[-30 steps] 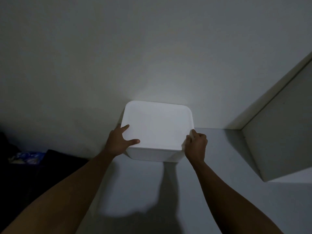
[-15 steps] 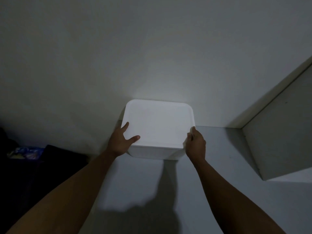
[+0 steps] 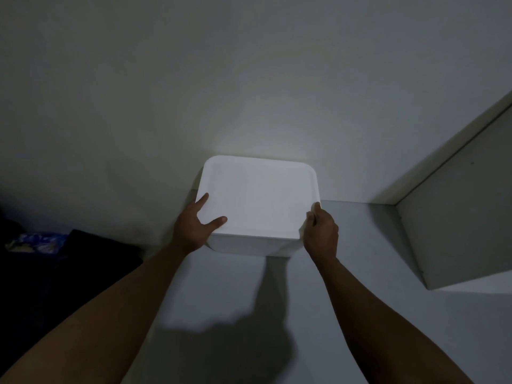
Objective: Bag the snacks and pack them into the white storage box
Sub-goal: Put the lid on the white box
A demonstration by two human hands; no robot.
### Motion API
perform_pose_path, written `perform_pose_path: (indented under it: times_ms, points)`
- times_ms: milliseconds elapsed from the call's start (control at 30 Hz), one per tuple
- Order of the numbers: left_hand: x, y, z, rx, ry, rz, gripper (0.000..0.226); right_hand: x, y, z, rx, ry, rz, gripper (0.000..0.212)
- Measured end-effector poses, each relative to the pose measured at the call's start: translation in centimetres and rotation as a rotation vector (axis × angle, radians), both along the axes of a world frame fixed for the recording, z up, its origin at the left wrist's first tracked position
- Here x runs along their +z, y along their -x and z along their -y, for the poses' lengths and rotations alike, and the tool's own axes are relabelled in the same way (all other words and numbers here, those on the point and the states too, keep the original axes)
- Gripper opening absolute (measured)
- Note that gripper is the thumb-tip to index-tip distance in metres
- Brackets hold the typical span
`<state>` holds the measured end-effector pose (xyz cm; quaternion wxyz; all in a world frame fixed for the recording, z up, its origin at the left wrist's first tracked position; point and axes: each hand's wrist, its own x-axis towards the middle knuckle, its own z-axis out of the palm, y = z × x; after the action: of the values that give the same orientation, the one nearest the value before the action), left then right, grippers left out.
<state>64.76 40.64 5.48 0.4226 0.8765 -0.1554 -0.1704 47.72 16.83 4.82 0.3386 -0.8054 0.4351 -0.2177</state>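
Your left hand [image 3: 194, 228] holds the white storage box [image 3: 257, 200] at its near left corner: the thumb lies on top of the lid and the index finger points along the left edge. The other fingers are hidden behind the side. Your right hand [image 3: 322, 234] grips the near right corner, with the fingers curled round the edge of the lid. The box is plain white and almost square, with rounded corners and a smooth, flat lid that is closed. It glows bright in the dim light. It stands on the pale tabletop [image 3: 360, 286], close to the wall [image 3: 221, 79]. A grey panel [image 3: 457, 231] is at the right, well apart from the box, and a dark cloth [image 3: 69, 273] lies at the left.
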Motion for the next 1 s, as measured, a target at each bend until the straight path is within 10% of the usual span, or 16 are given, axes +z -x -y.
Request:
perform_pose_path:
  times_ms: [1000]
  points:
    - [0.3,-3.6,1.8,-0.103,-0.111,-0.005,0.120,1.6,-2.3,3.1,0.159,-0.231,-0.163,0.075]
